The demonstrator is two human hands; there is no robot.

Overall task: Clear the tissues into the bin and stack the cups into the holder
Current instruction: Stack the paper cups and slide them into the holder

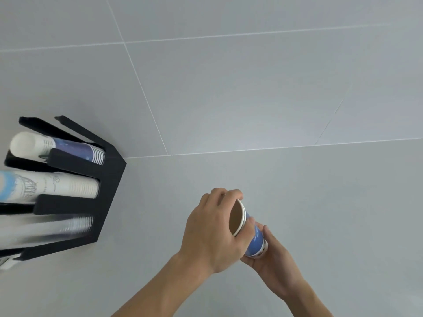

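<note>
Both hands hold a small stack of blue-and-white paper cups [255, 236] low in the middle of the view, tilted with the open mouth facing up-left. My left hand [210, 234] wraps the rim end. My right hand [272, 259] cups the base from below. A black cup holder [107, 177] stands at the left edge. Its top slot holds a blue-and-white cup stack [59, 148], the middle slot a white printed stack [50, 186], and the lowest slot a blurred clear stack [57, 229].
A pale grey tiled surface [251, 88] with thin white grout lines fills the view. No tissues or bin are in sight.
</note>
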